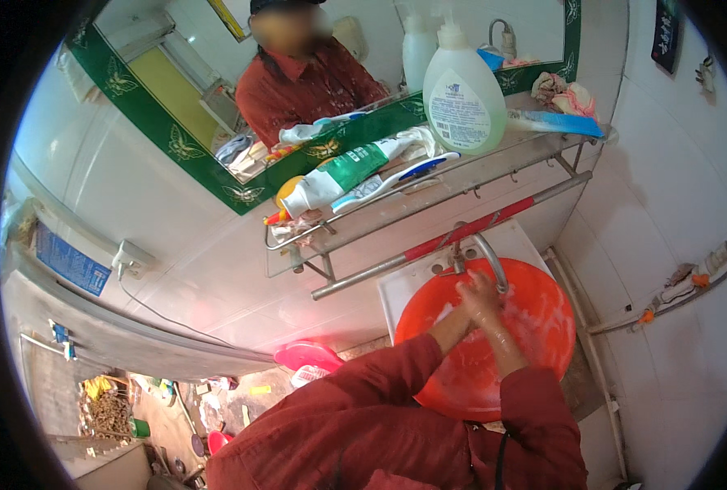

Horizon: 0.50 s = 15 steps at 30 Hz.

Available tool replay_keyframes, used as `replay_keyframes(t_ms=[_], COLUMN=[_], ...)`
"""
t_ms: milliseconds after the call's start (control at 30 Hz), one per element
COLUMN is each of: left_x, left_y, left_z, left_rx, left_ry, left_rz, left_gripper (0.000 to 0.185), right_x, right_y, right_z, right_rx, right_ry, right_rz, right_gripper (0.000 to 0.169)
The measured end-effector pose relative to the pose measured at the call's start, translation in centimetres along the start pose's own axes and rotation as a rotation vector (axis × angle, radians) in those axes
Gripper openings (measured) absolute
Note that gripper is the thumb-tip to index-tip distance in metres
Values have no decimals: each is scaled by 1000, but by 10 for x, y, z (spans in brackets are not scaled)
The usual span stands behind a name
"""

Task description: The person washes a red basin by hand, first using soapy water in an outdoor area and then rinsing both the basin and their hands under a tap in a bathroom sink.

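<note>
A large red plastic basin (461, 373) rests on a white sink (394, 294), with foamy water inside. Both my hands are together over its far side, close to the curved metal faucet (492, 260). My right hand (485, 300) lies over my left hand (461, 315), which it partly hides. Wet suds cover the wrist and forearm on the right. No object shows in either hand, but the overlap hides the left fingers and palm. Red sleeves reach down to both forearms.
Above the faucet, a glass shelf (394, 208) with a metal rail holds a pump bottle (464, 98), a toothpaste tube (351, 171), a toothbrush (394, 180) and a blue-ended tube (559, 122). A framed mirror (180, 79) hangs behind. A hose (719, 282) runs along the right wall.
</note>
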State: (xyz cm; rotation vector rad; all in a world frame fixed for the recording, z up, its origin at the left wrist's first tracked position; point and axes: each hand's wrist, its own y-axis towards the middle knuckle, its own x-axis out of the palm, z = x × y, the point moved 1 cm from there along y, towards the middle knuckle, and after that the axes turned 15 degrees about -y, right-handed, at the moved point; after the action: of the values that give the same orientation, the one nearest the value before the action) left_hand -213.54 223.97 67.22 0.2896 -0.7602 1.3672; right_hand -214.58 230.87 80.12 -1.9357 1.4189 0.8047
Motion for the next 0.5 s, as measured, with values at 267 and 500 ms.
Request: replay_keyframes(t_ms=[267,500], left_x=[73,72], left_y=[-3,-18], left_z=[46,44], left_rx=[-114,-204], left_ry=[-911,-871], left_rz=[29,166], left_gripper=[33,36], right_x=[12,8], right_y=[27,-20], right_z=[40,0], right_rx=[264,111], right_ry=[1849,561], right_rz=[-85,131], right_gripper=[35,36])
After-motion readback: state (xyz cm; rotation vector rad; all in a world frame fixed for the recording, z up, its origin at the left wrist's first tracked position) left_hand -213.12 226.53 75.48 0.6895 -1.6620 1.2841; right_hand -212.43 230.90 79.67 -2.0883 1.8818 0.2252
